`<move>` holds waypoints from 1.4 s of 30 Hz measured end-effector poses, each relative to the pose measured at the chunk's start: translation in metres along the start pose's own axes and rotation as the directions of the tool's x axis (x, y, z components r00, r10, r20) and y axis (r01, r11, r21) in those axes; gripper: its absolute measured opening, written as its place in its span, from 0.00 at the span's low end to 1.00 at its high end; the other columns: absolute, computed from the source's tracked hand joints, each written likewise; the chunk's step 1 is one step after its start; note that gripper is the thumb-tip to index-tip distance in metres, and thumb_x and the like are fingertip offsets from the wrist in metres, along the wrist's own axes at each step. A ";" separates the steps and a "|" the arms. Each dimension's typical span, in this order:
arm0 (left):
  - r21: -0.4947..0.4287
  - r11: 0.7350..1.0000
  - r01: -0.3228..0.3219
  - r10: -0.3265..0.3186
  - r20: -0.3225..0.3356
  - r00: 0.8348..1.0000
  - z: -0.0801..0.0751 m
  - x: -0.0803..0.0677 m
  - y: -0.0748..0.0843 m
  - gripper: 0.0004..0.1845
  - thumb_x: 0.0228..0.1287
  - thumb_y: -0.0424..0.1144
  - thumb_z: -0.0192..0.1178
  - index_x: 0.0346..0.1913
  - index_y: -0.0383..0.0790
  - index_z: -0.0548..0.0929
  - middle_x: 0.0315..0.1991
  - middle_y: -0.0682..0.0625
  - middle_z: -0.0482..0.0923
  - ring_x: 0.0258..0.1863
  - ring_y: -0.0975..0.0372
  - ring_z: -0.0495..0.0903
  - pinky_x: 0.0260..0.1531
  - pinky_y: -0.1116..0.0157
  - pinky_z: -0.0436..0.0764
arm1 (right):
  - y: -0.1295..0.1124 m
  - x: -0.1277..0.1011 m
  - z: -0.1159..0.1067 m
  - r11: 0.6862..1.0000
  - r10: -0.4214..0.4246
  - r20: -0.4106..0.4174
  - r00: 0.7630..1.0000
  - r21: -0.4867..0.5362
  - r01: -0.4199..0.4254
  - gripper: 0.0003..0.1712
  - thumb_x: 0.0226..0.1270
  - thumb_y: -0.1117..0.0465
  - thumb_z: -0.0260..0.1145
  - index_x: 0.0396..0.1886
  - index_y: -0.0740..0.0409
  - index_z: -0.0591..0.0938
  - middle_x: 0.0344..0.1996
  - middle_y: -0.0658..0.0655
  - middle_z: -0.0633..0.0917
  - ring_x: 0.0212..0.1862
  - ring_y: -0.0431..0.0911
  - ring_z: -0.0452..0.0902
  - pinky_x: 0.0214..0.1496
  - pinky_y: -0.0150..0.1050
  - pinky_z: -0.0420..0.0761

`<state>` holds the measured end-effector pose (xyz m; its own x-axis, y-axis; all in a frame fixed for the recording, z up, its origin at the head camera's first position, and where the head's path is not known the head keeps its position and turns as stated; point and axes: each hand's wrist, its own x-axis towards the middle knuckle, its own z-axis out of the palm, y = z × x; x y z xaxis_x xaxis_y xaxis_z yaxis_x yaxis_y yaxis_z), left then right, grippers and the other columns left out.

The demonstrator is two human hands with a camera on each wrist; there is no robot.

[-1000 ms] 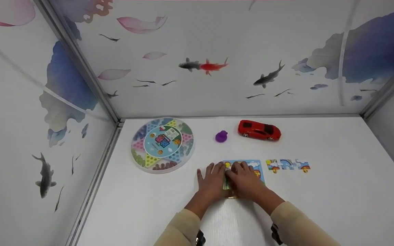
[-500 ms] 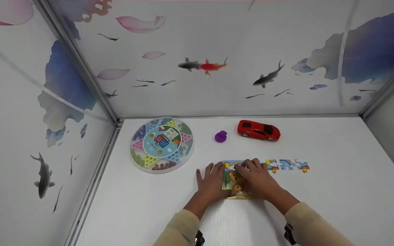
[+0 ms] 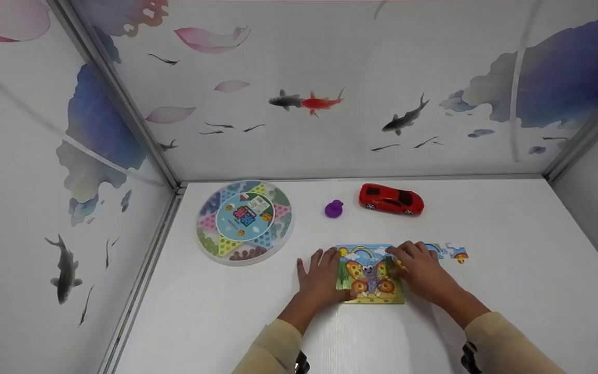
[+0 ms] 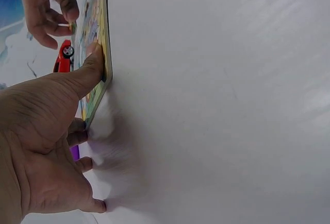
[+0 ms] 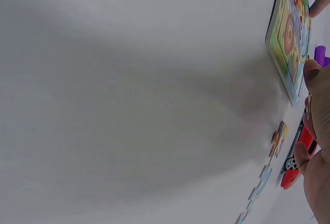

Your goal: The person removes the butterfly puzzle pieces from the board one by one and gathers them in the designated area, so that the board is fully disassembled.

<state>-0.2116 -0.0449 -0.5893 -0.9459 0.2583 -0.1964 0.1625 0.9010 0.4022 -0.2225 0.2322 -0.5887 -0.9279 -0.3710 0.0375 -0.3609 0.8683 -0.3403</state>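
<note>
We find the butterfly puzzle (image 3: 369, 274) flat on the white desk (image 3: 512, 270), between the two hands; the left hand (image 3: 321, 278) lies at its nine o'clock edge with fingers straight and spread on the desk, the thumb pressed against the board's side, gripping nothing; the right hand (image 3: 423, 272) lies at its three o'clock edge, fingers curled and pinching a small puzzle piece (image 3: 401, 266) at the board's right margin.

That piece is largely covered by the fingers, and we cannot make out its picture; the loose puzzle pieces (image 3: 454, 253) at three o'clock are partly hidden behind the right hand; in the left wrist view the board shows edge-on only.

The board is near square, its picture upright to the wearer, rainbow toward twelve o'clock and butterfly below; we note no marked long axis.

A red toy car (image 3: 391, 199), a purple toy (image 3: 334, 209) and a round game board (image 3: 245, 221) stand well apart, toward twelve and ten o'clock.
</note>
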 end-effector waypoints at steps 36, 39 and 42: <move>0.003 1.000 -0.011 0.011 -0.012 1.000 -0.001 -0.001 0.001 0.56 0.62 0.64 0.78 0.87 0.46 0.64 0.86 0.50 0.62 0.88 0.48 0.56 0.83 0.26 0.53 | 0.046 -0.033 -0.003 0.999 0.013 0.012 1.000 0.038 -0.014 0.36 0.73 0.59 0.79 0.77 0.42 0.77 0.64 0.57 0.81 0.68 0.59 0.76 0.74 0.69 0.79; 0.009 1.000 -0.007 0.007 -0.015 1.000 -0.001 -0.002 0.001 0.56 0.61 0.64 0.78 0.86 0.47 0.65 0.86 0.51 0.63 0.88 0.49 0.56 0.83 0.26 0.54 | 0.046 -0.033 -0.003 0.999 0.014 0.018 1.000 0.041 -0.015 0.36 0.74 0.58 0.79 0.77 0.43 0.77 0.65 0.57 0.81 0.69 0.59 0.75 0.75 0.70 0.78; 0.013 1.000 -0.005 0.006 -0.010 1.000 0.000 -0.002 0.000 0.56 0.62 0.64 0.78 0.87 0.47 0.64 0.86 0.51 0.62 0.88 0.49 0.56 0.83 0.27 0.53 | 0.046 -0.032 -0.004 0.999 0.014 0.025 1.000 0.044 -0.015 0.36 0.74 0.57 0.78 0.78 0.42 0.76 0.66 0.57 0.81 0.70 0.60 0.75 0.75 0.71 0.78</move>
<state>-0.2102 -0.0452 -0.5885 -0.9477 0.2599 -0.1853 0.1713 0.9040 0.3917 -0.2098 0.2853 -0.6020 -0.9300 -0.3674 0.0093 -0.3429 0.8582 -0.3820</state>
